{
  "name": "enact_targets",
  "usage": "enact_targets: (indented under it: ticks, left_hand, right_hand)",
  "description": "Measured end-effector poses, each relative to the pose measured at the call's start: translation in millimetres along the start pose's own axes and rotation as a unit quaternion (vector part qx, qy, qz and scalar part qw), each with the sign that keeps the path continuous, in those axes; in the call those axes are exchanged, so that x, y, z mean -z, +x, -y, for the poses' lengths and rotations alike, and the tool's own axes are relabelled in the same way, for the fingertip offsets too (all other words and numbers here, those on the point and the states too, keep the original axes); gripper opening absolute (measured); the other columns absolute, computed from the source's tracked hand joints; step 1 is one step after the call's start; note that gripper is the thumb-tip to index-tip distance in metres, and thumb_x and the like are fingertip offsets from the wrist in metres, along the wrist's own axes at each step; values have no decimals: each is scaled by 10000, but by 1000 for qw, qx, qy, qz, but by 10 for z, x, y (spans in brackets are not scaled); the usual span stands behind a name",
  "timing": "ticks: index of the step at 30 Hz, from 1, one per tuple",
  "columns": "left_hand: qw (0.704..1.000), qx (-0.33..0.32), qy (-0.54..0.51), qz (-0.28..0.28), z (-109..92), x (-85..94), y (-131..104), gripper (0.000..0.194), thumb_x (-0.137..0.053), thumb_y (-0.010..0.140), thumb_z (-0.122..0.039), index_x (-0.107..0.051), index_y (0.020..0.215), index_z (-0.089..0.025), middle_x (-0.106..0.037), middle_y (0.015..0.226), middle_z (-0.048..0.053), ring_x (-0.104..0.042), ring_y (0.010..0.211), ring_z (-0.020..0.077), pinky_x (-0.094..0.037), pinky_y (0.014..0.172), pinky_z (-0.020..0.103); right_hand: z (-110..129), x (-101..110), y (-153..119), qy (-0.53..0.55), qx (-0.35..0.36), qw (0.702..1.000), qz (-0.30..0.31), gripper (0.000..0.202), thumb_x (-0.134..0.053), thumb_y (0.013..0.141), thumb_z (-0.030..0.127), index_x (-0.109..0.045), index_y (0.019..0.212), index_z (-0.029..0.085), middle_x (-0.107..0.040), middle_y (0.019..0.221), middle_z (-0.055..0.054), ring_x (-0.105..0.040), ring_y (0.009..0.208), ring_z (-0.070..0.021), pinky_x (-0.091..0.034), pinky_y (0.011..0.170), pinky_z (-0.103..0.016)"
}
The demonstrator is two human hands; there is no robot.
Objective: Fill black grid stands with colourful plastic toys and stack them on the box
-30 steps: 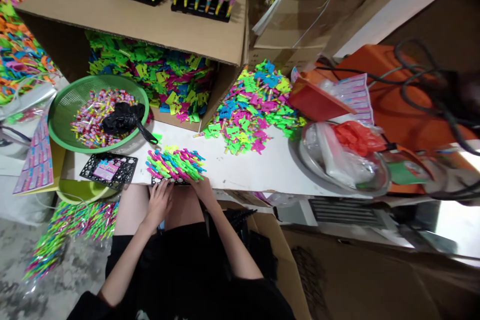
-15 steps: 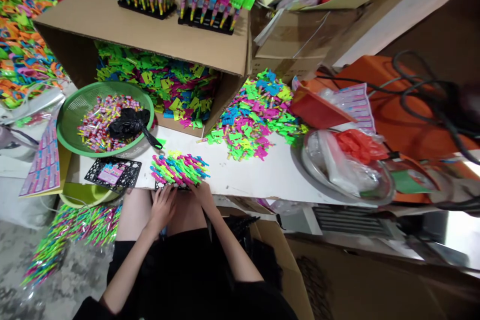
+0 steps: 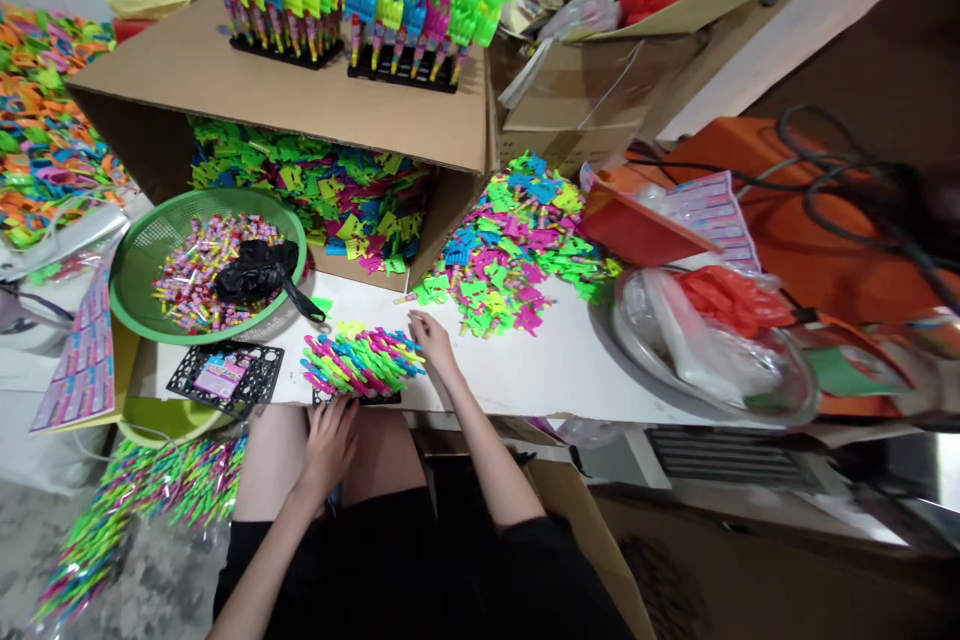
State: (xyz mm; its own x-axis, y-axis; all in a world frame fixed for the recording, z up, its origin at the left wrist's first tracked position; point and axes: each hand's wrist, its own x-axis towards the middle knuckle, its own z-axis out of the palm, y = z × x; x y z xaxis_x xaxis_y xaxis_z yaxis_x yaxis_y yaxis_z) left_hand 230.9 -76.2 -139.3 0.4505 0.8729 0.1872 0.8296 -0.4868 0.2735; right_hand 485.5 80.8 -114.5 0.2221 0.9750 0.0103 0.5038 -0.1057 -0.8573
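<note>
In front of me at the table's edge lies a black perforated rack [image 3: 390, 398], mostly hidden under rows of bright pink, green, yellow and blue plastic toys [image 3: 364, 360] that lean slantwise. My left hand [image 3: 332, 440] holds the rack's near edge, fingertips on it and thumb side hard to see. Just right of the toys, my right hand [image 3: 436, 342] hovers over the white table with its fingers loosely apart and nothing visible in them. Beyond its fingertips is a heap of similar loose toys [image 3: 517, 250]. A small candy tube [image 3: 405, 299] lies near those fingertips.
To the left, a green basket [image 3: 124, 305] holds many small candy tubes and a black bag. A second black rack [image 3: 262, 380] with a label lies below it. A cardboard box [image 3: 300, 110] stands behind, two filled racks on top. Right is a metal bowl [image 3: 795, 400] with plastic bags.
My right hand has left the rack's near edge and moved forward and right, past the toys towards the loose heap. My left hand stays at the rack. The view has tilted slightly upward.
</note>
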Motion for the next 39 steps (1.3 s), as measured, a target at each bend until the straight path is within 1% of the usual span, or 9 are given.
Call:
enact_targets:
  ticks: [3, 5, 9, 13, 18, 23, 29, 32, 39]
  left_hand:
    - [1000, 1, -3, 3, -10, 24, 4, 552, -427, 879, -171, -357, 1427, -167, -430, 1442, 111, -335, 1372, 235, -255, 1141, 452]
    - [1000, 3, -5, 9, -19, 39, 5, 558, -431, 873, -164, -356, 1426, -159, -427, 1445, 112, -334, 1372, 236, -257, 1140, 453]
    - [1000, 5, -5, 16, -23, 47, 3, 570, -433, 876, -174, -335, 1438, -162, -413, 1455, 115, -328, 1377, 240, -254, 1140, 457]
    - [1000, -4, -2, 18, -5, 57, 7, 570, -419, 892, -184, -311, 1451, -171, -402, 1464, 113, -323, 1381, 239, -248, 1143, 458]
    - [1000, -11, -10, 11, -1, 100, 42, 552, -405, 912, -193, -305, 1455, -180, -406, 1464, 114, -331, 1379, 234, -246, 1141, 453]
    - [1000, -8, -14, 6, -33, 121, 56, 546, -400, 932, -234, -284, 1463, -187, -403, 1467, 106, -326, 1384, 231, -231, 1147, 452]
    - [1000, -1, -20, -1, -71, 133, 48, 562, -406, 932, -258, -262, 1472, -195, -400, 1469, 101, -318, 1387, 227, -201, 1164, 453]
    - [1000, 2, -23, 0, -84, 148, 52, 559, -399, 933, -266, -262, 1472, -199, -405, 1465, 101, -322, 1385, 229, -204, 1161, 459]
    - [1000, 6, -16, 8, -96, 160, 55, 550, -393, 931, -259, -277, 1465, -195, -397, 1471, 98, -322, 1384, 228, -207, 1159, 457]
  right_hand:
    - [168, -112, 325, -104, 34, 994, 2, 351, -433, 889, 310, -644, 1122, 156, -619, 1092, -123, -598, 949, -214, -472, 844, -332]
    - [241, -186, 390, -168, 32, 985, 0, 335, -428, 913, 301, -639, 1137, 169, -570, 1174, -143, -563, 1033, -230, -453, 862, -332]
    - [235, -179, 224, -270, -17, 963, -1, 283, -435, 927, 288, -633, 1093, 173, -568, 1124, -156, -570, 985, -247, -448, 754, -315]
    - [68, 101, -85, -301, -60, 952, -2, 250, -412, 926, 239, -595, 1063, 139, -610, 980, -151, -592, 737, -201, -402, 633, -288]
    - [-185, 536, -446, -210, -83, 974, 6, 197, -557, 801, 250, -600, 971, 159, -648, 772, -73, -587, 665, -194, -390, 589, -268]
    - [-292, 705, -805, -26, -65, 998, 1, 222, -607, 727, 403, -584, 779, 188, -627, 680, -22, -566, 573, -161, -424, 532, -260]
    - [-137, 492, -1123, 94, -40, 993, 63, 299, -641, 721, 486, -578, 746, 195, -637, 708, -16, -575, 597, -147, -497, 616, -286]
    - [-72, 305, -1149, 156, -46, 983, 85, 284, -646, 717, 481, -628, 767, 201, -688, 816, -49, -614, 659, -166, -528, 645, -304]
    - [-47, 52, -1105, 169, -11, 981, 94, 255, -633, 749, 455, -726, 828, 231, -733, 835, -18, -661, 880, -227, -516, 841, -360]
